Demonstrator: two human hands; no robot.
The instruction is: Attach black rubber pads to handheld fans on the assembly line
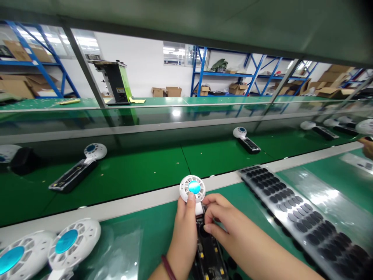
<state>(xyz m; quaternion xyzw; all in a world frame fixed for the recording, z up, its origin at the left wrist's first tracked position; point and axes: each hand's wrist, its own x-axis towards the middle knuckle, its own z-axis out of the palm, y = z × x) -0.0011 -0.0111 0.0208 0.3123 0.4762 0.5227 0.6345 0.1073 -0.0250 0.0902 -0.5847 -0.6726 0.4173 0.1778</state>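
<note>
In front of me is a device with a white, round fan-like head (192, 182), a blue centre disc and a black body (208, 249) dotted with small yellow squares. My left hand (186, 225) is wrapped round its neck from the left, thumb pressed on the lower rim of the head. From the right, my right hand (220, 217) has its fingers curled in a pinch against the top of the black body. Whatever sits between those fingertips is hidden. To the right lies a sheet of black round stickers (294, 214).
Similar devices lie on the green conveyor belt (151, 167), one at left (77, 167) and one at centre right (246, 139). Two more white heads (68, 241) rest at lower left beside a clear plastic bag (122, 245). Another person's hand (366, 147) shows at the right edge.
</note>
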